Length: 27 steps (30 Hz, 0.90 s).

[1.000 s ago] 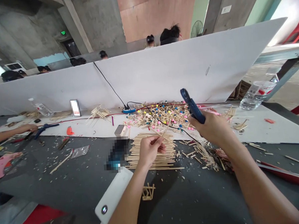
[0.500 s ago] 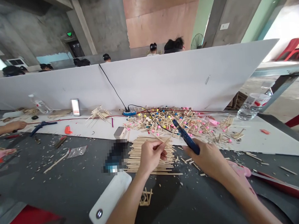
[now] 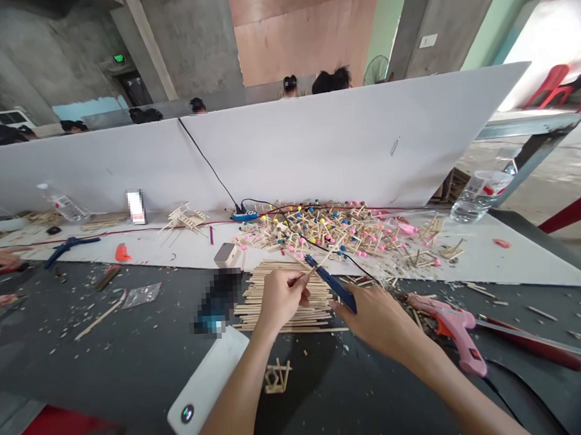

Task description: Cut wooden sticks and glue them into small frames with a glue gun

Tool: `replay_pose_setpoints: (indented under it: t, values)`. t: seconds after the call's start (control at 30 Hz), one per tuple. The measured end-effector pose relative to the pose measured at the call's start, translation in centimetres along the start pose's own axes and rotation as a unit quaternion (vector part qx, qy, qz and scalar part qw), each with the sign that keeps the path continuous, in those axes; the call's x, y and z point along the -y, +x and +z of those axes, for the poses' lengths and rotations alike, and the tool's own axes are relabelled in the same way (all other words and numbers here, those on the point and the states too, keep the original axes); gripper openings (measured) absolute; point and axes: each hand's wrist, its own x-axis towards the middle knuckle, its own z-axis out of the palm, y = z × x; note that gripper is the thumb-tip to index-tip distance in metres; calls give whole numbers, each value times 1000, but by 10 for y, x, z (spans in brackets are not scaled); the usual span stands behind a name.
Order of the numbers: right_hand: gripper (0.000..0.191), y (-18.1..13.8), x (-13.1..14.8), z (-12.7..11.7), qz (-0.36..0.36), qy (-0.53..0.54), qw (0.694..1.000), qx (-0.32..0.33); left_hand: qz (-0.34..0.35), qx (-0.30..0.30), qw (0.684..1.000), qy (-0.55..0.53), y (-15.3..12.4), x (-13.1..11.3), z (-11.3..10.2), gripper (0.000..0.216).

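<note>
Along the far edge of the dark work surface (image 3: 132, 362), a tall white board (image 3: 287, 159) stands upright, apparently to screen this place from the people beyond it. A long white sheet (image 3: 166, 260) lies in front of the board, and on it sits a heap of small stick frames with pink, blue and yellow tips (image 3: 320, 232), kept towards the far side, which leaves the near area free for handling. Nearer lies a stack of bare wooden sticks (image 3: 319, 313), laid roughly parallel within easy reach of both hands. To the right, a pink glue gun (image 3: 452, 326) rests on its side, where the right hand could reach it. Near left, a white power bank (image 3: 206, 384) lies beside a small stick frame (image 3: 278, 377).

Above the stack, the left hand (image 3: 281, 296) holds a thin stick (image 3: 319, 264), the left fingers (image 3: 299, 290) closed narrowly around it so its end stands free. The right hand (image 3: 374, 320) grips a blue tool (image 3: 330, 283), the right fingers (image 3: 346, 308) wrapped around its lower end, and its far tip points towards the stick. I cannot tell whether the two touch.
</note>
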Motion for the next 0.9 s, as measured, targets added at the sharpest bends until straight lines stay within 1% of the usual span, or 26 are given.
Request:
replay_pose_setpoints:
  t: [0.17, 0.33, 0.43, 0.6, 0.7, 0.9]
  values:
    - [37, 2, 0, 7, -15, -16, 1000, 11, -3, 11, 999, 34, 2, 3, -3, 38]
    - [38, 2, 2, 12, -8, -43, 999, 22, -22, 19, 998, 60, 4, 3, -5, 37]
    - [36, 1, 2, 14, -9, -46, 999, 20, -20, 25, 996, 78, 4, 2, -6, 38]
    - [35, 3, -1, 18, -15, -46, 998, 27, -39, 37, 994, 94, 4, 1, -7, 38]
    - [34, 4, -2, 20, -12, -40, 998, 37, -42, 49, 992, 106, 5, 3, -7, 35]
    - [33, 4, 0, 20, 0, -40, 999, 32, -44, 54, 991, 114, 7, 7, -9, 35]
